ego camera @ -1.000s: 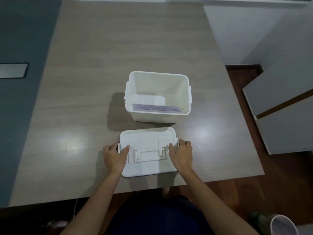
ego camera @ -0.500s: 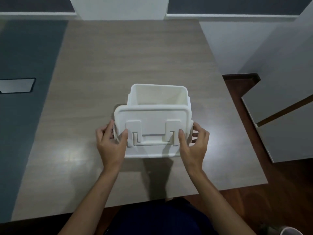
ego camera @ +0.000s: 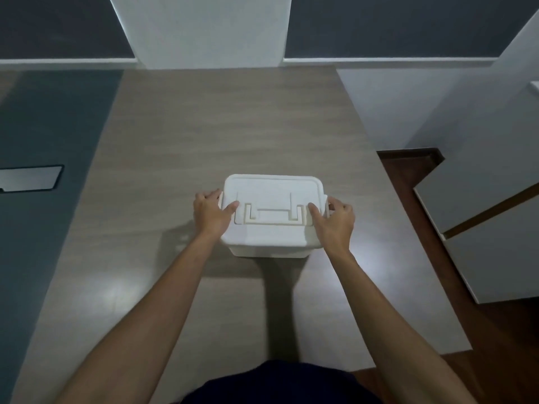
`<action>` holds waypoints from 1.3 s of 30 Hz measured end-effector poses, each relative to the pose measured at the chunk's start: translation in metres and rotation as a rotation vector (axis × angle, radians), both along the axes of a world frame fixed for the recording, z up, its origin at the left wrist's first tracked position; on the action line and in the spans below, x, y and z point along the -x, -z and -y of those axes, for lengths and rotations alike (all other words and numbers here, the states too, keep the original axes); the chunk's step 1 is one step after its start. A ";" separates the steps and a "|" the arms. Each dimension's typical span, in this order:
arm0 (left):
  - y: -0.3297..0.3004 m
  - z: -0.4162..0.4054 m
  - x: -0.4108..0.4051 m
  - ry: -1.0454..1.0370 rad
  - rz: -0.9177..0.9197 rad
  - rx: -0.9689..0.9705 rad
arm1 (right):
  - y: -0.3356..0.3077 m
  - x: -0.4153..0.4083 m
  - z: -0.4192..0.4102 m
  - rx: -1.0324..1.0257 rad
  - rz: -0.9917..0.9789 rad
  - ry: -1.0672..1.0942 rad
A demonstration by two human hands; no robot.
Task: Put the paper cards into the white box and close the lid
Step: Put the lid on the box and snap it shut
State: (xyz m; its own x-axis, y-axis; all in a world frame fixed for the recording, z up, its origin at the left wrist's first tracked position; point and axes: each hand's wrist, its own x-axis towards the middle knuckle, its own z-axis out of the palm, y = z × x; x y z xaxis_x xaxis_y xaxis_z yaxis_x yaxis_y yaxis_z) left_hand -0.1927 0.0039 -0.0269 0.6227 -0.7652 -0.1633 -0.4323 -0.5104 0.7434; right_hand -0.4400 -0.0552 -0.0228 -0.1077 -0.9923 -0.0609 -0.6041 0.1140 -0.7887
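Note:
The white box (ego camera: 271, 252) stands on the wooden table (ego camera: 233, 126), and its white lid (ego camera: 272, 191) lies flat on top, covering the opening. A flat folded handle (ego camera: 272, 214) is set into the lid. My left hand (ego camera: 210, 212) grips the lid's left edge, thumb on top. My right hand (ego camera: 335, 218) grips the right edge the same way, fingers down by the side latch. The paper cards are hidden inside the box.
The table's right edge runs close to the box, with dark wood floor (ego camera: 466, 330) and white cabinet panels (ego camera: 495, 228) beyond. A grey-blue floor strip with a light rectangular plate (ego camera: 29, 177) lies to the left. A white wall column (ego camera: 201, 30) stands behind the table.
Both hands lifted the lid from the table in front of the box, carried it away from me, and set it down over the box opening. The cards are covered now.

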 end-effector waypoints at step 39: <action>0.019 -0.010 -0.012 -0.277 0.148 0.080 | 0.026 -0.063 0.023 0.206 0.122 0.038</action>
State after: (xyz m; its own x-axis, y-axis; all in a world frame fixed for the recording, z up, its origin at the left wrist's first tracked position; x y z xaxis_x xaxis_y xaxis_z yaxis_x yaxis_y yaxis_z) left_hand -0.1811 0.0142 -0.0455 0.8216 -0.5700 -0.0015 -0.3915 -0.5663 0.7253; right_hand -0.3768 -0.0786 -0.0487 -0.1499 -0.9805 0.1273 -0.5010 -0.0357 -0.8647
